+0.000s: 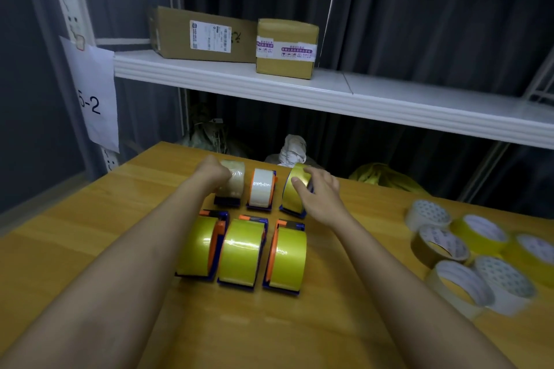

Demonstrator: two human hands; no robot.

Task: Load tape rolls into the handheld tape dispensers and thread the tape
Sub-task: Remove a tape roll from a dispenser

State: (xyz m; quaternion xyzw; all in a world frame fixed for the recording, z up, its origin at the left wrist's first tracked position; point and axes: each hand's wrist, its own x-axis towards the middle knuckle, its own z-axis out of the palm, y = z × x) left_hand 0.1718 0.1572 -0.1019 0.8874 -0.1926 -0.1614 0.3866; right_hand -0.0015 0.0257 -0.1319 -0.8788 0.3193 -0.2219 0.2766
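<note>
Several blue-and-orange handheld dispensers stand in two rows on the wooden table (90, 234), each holding a tape roll. The front row carries yellow rolls (198, 246), (241, 252), (289, 255). In the back row my left hand (214, 172) grips the left dispenser with a clear roll (235, 180). The middle dispenser with a white roll (261, 187) stands untouched. My right hand (317, 192) holds the right dispenser with a yellow roll (292, 189), which tilts left.
Several loose tape rolls (467, 252) lie at the table's right side. A white shelf (329, 90) above the far edge carries two cardboard boxes (207, 36), (286, 48). Bags sit behind the table (292, 148). A paper label marked 5-2 (96, 99) hangs on the left.
</note>
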